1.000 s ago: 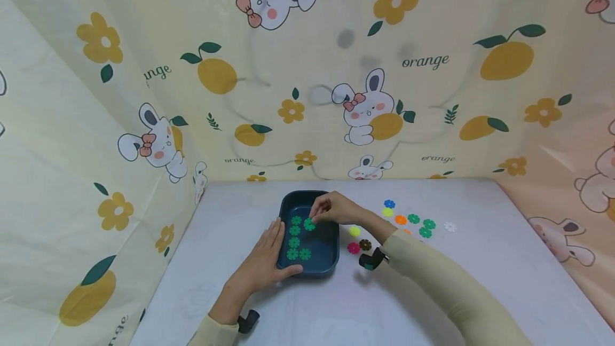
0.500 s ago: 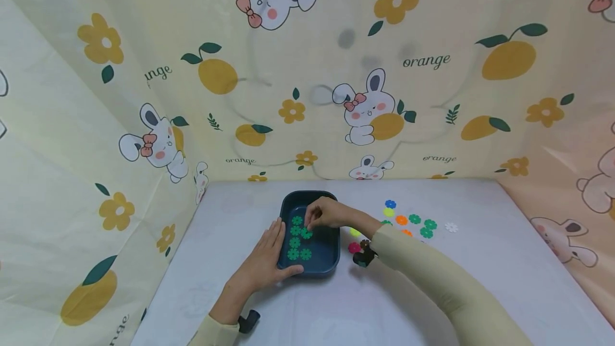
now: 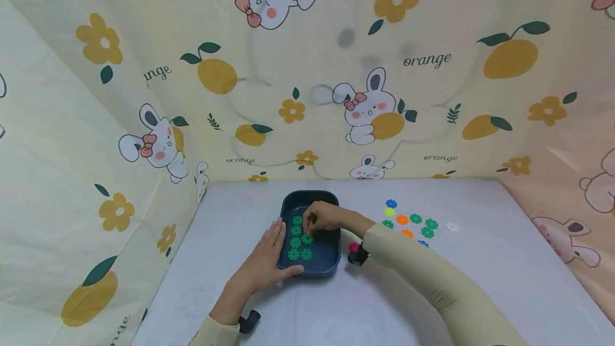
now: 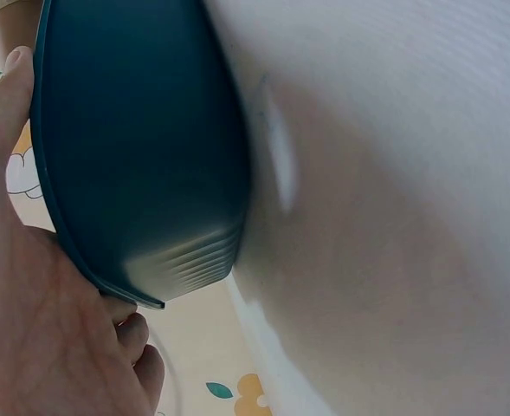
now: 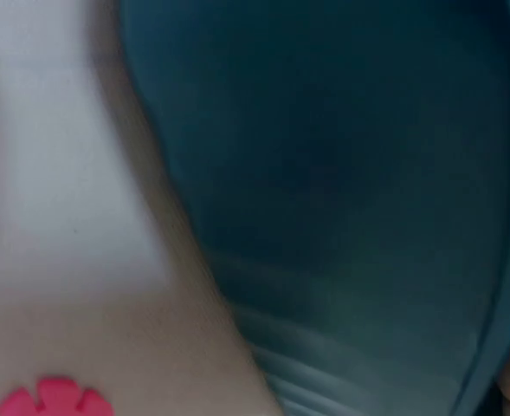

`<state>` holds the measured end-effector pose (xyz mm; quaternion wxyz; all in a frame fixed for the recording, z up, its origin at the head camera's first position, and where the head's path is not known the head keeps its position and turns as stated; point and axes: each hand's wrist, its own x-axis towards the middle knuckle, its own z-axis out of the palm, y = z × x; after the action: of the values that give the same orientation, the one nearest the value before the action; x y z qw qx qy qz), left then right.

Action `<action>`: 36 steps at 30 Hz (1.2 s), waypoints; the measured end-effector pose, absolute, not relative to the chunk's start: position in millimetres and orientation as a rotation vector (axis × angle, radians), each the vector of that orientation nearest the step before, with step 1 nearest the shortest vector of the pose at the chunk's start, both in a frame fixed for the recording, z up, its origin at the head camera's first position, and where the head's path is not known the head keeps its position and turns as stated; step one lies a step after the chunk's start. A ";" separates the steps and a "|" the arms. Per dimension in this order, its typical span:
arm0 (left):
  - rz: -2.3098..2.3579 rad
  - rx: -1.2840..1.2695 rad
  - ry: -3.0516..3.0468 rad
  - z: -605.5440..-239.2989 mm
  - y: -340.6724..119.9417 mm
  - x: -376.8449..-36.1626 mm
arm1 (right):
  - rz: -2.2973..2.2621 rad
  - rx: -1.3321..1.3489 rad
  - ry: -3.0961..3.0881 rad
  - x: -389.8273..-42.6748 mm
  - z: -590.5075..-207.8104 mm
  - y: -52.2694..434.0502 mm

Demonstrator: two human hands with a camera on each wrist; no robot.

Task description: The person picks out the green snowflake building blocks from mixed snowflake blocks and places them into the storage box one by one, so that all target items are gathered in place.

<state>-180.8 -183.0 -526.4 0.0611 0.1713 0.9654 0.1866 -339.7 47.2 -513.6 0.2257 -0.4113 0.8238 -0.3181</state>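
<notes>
Left hand [image 3: 263, 260] flat against the left wall of the dark tray [image 3: 326, 260], fingers straight, thumb on the near rim. Tray at mid-desk [image 3: 240, 292]. Inside it we count green flower pieces [image 3: 294, 242]. Right hand [image 3: 324, 217] over the tray, fingers curled; whether they hold a piece, we cannot tell. Loose coloured pieces [image 3: 402, 220] lie right.

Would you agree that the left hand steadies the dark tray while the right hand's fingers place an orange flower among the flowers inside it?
Not quite: the flowers in the tray are green, not orange, as the head view shows. The left hand does steady the tray while the right hand works inside it.
</notes>
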 end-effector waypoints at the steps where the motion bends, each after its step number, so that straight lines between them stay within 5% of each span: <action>1: 0.566 0.520 2.921 -526.5 -183.0 -180.7 | -0.873 -1.132 2.273 -338.6 -514.0 46.7; 36: 0.573 0.493 2.918 -528.2 -182.4 -181.3 | -0.760 -1.183 2.400 -331.4 -516.9 50.5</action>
<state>-181.3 -182.4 -528.2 0.0636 0.1632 0.9661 0.1898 -331.4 50.5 -516.9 0.1789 -0.4184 0.8490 -0.2686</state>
